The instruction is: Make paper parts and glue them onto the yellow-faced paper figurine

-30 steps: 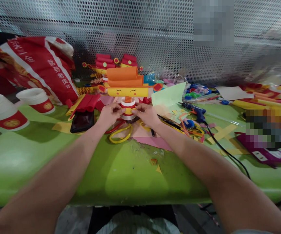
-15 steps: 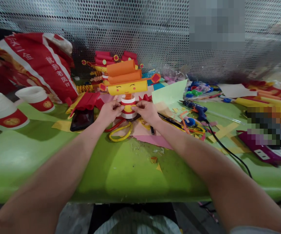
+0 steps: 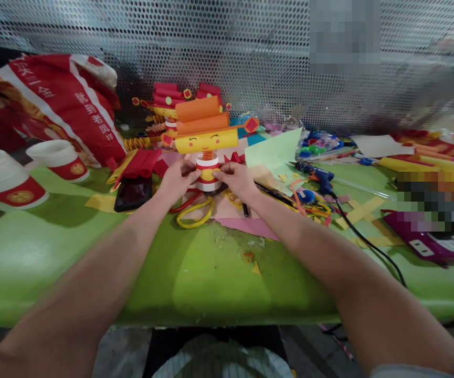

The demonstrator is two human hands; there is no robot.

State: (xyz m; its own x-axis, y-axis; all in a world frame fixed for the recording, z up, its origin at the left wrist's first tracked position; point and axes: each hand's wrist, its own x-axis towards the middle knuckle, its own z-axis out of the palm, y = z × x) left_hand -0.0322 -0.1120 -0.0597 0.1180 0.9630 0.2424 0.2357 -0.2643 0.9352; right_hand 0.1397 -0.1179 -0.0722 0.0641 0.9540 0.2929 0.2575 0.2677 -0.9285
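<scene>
Between my hands stands a paper-cup figure (image 3: 208,181), upright, with a red, yellow and white body and a head of yellow and orange paper rolls. A smiling face is drawn on the lowest roll, and red-and-orange diamond tags stick out at its sides. The fingers of my left hand (image 3: 178,179) pinch the cup body on its left. My right hand (image 3: 235,181) pinches the same body from the right, fingertips near the yellow oval. Just below, yellow and red scissors handles (image 3: 194,214) lie on the table; their blades are hidden.
White paper cups (image 3: 56,157) and a red printed bag (image 3: 65,105) stand left, near a dark phone (image 3: 133,194). A blue glue gun (image 3: 314,174) with a black cord lies right among paper scraps. Similar red-topped figures (image 3: 167,97) stand behind, before a perforated metal panel (image 3: 227,47).
The figure's head has turned slightly, and its left diamond tag shows more. Both hands keep their pinch on the cup body, almost unmoved.
</scene>
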